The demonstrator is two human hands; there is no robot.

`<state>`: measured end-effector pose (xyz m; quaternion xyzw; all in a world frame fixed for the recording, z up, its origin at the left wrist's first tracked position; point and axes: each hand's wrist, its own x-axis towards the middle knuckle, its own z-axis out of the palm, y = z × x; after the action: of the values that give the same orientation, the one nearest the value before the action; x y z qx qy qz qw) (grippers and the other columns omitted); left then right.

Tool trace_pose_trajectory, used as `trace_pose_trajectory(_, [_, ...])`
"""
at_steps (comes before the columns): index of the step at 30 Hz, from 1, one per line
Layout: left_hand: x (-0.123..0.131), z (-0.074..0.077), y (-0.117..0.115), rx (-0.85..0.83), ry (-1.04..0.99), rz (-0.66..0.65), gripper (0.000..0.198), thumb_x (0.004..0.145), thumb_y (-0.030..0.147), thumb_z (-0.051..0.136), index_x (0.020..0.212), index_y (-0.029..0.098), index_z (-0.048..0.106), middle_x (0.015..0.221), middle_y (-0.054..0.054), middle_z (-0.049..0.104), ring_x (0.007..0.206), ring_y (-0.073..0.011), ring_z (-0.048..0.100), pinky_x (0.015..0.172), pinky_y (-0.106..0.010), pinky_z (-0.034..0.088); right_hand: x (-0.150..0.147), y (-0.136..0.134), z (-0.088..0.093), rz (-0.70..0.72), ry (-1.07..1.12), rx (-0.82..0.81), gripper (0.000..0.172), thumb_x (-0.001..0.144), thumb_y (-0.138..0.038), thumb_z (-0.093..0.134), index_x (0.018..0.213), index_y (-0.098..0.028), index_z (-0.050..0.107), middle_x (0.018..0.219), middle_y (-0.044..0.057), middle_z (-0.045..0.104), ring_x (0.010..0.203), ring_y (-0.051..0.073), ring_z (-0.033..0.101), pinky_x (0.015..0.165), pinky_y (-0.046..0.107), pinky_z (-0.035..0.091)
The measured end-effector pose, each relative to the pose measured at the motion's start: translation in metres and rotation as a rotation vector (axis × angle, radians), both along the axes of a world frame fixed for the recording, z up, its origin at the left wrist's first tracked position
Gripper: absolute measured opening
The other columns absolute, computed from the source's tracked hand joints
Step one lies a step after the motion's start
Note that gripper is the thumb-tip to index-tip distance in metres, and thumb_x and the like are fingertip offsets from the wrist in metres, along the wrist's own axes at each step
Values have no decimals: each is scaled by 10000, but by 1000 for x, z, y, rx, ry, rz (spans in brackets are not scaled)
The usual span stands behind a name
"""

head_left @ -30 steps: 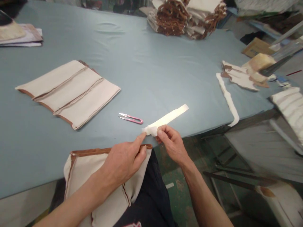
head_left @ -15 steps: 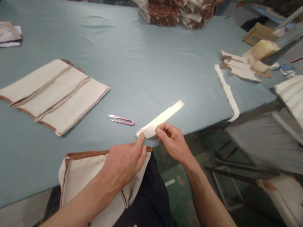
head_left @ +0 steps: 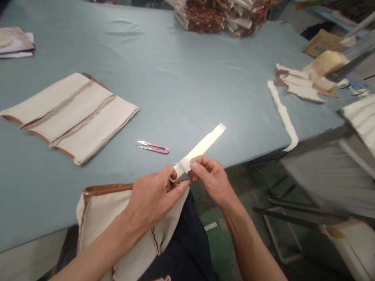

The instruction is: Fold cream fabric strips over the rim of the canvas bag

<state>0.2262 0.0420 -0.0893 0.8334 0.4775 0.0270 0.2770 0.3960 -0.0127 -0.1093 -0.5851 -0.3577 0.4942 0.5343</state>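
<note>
A cream cloth piece (head_left: 102,218) with brown-bound edges hangs over the table's front edge and rests on my lap. My left hand (head_left: 152,191) grips its upper right corner, thumb along the brown edge, index finger curled by the near end of a pale strip (head_left: 206,142). That strip, which looks like a roll of labels or tape, lies slantwise on the table with its near end folded back. My right hand (head_left: 212,177) pinches the folded white end between thumb and fingers. Pink thread snips (head_left: 154,147) lie to the left of the strip, blades apart.
A folded cream cloth panel (head_left: 79,117) with brown seams lies on the blue-grey table (head_left: 146,70) at left. Bundled cloth (head_left: 222,15) is stacked at the back. A white strip (head_left: 283,115) and cloth scraps (head_left: 301,84) lie at right, near a metal frame (head_left: 281,234).
My left index finger has drawn back from the strip's end, and the thumb now lies on the cloth's corner. My right hand has folded the strip's near end further up.
</note>
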Motion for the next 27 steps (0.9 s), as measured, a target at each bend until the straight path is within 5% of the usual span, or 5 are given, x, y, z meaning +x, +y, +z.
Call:
trace_pose_trajectory(9, [-6, -7, 9, -76, -136, -89, 263, 1009, 336, 441, 890, 210, 640, 636, 1, 672, 631, -185, 623, 616, -286, 314, -8, 0, -8, -27, 24, -32, 433, 843, -613, 751, 774, -195, 659, 744, 9, 680, 678, 141, 606, 662, 257, 537])
trace_pose_trajectory(17, [-5, -5, 11, -179, -263, 60, 247, 863, 273, 497, 654, 199, 606, 547, 30, 565, 538, -129, 489, 586, -273, 294, -12, -1, -17, -68, -20, 7, 430, 876, -621, 725, 809, -202, 656, 758, 20, 710, 694, 154, 651, 679, 263, 548])
trace_pose_trajectory(27, [-14, -1, 14, -139, -178, 163, 237, 848, 302, 472, 653, 206, 565, 591, 11, 612, 582, -156, 540, 620, -300, 294, 11, 2, -16, -385, -14, 87, 407, 866, -615, 678, 828, -220, 590, 736, 1, 638, 670, 160, 623, 566, 257, 536])
